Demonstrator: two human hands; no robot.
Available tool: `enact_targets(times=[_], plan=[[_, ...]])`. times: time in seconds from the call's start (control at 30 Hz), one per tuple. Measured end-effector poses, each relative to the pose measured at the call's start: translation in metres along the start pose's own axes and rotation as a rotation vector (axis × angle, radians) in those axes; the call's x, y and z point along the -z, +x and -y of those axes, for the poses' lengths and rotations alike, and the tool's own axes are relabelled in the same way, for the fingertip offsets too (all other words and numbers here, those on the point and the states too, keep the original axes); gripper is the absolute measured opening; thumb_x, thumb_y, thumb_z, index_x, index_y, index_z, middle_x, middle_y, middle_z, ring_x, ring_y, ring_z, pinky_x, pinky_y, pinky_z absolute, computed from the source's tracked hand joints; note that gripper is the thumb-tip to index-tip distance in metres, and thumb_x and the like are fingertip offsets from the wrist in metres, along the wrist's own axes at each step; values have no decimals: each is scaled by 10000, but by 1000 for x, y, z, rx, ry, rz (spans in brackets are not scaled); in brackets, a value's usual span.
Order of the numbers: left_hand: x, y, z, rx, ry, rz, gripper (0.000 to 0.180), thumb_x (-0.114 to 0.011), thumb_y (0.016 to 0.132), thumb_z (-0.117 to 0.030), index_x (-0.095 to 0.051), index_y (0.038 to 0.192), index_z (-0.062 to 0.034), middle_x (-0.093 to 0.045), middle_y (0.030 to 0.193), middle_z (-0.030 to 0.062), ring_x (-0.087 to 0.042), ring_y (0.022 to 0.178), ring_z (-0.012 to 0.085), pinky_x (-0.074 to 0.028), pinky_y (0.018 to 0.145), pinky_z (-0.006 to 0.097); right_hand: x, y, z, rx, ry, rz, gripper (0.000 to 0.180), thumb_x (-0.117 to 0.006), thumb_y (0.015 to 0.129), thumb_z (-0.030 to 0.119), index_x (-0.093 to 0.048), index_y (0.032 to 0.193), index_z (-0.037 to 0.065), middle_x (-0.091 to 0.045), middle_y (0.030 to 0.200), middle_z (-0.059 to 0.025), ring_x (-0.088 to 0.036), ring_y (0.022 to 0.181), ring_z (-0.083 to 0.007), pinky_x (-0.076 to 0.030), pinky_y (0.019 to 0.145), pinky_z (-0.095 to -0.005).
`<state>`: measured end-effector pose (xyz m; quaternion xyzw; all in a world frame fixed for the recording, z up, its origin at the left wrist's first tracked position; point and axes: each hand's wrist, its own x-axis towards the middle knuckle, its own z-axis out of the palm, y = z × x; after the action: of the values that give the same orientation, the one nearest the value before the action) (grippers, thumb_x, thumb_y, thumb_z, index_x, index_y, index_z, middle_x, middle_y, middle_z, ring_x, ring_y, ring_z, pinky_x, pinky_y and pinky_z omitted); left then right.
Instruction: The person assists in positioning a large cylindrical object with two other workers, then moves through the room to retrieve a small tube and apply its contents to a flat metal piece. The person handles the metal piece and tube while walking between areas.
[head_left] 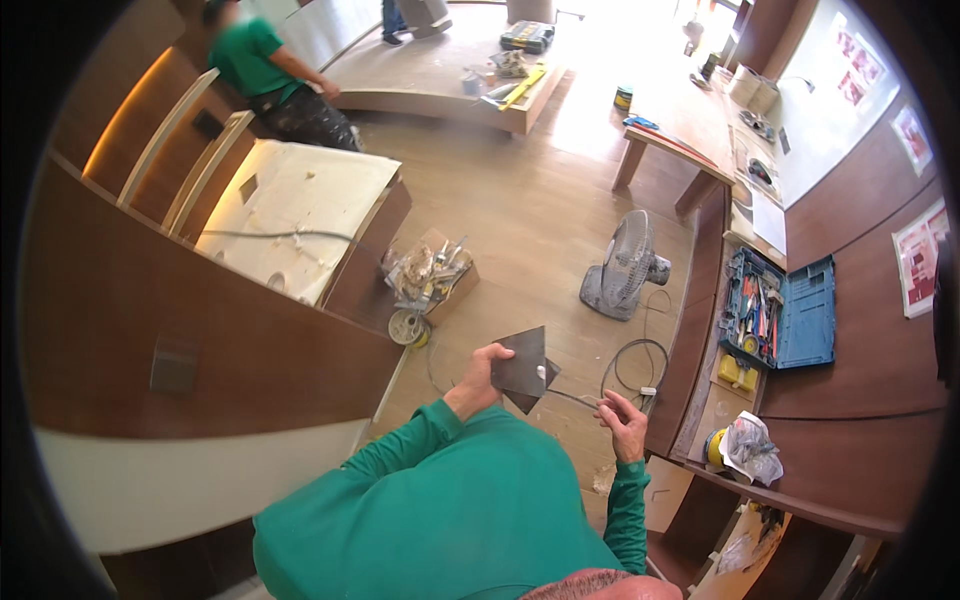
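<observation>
My left hand (487, 378) grips a flat, dark grey square plate (521, 362) in front of my chest, the thumb lying over its face. A small whitish spot (541, 372) shows near the plate's right edge. Behind it, the corners of a second dark flat piece (525, 402) stick out; how the two are joined, if at all, is hidden. To the right, apart from the plate, my right hand (624, 428) is raised with its fingers loosely bent and spread, and nothing shows in it.
A grey floor fan (625, 268) and a coiled cable (636, 368) are ahead on the floor. An open blue toolbox (806, 310) lies on the right counter. At left stand a box of debris (455, 290) and a pale worktop (320, 185); another person (265, 75) is beyond.
</observation>
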<state>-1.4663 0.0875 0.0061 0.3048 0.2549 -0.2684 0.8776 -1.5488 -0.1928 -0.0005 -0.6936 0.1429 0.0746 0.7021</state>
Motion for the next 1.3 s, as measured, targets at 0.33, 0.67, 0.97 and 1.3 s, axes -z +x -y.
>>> enact_targets(times=[0.33,0.67,0.97,1.3], plan=[[63,74,-149,-124,-66,-64,286,-537,794,-194,-628,1004,-22,-671,981,105,-635,922,267,-480,897,424,-32,109,-82,-96,-376,-135,357,-668,856,171,-620,1160,-8,-666,888,-91,-647,737,-169,-533,645,-271],[62,118,-221,-76,-54,-262,236,-579,784,-166,-615,948,0,-662,943,104,-632,862,225,-504,817,355,42,1,-248,-1208,-147,-591,170,-587,837,195,-627,834,30,-645,750,-128,-617,578,-265,-490,474,-405],[-19,227,-225,-58,-321,-343,298,-614,756,-183,-612,984,9,-647,938,101,-607,874,224,-484,830,347,94,302,-187,-185,-675,314,139,-595,856,147,-637,890,19,-634,758,-101,-600,606,-226,-499,503,-376],[-75,294,-274,-192,-473,-512,292,-597,782,-168,-612,1009,15,-650,960,102,-611,908,226,-498,850,367,129,739,-28,-521,-199,-164,360,-585,926,238,-546,1238,62,-648,1065,-162,-676,854,-296,-548,644,-352]])
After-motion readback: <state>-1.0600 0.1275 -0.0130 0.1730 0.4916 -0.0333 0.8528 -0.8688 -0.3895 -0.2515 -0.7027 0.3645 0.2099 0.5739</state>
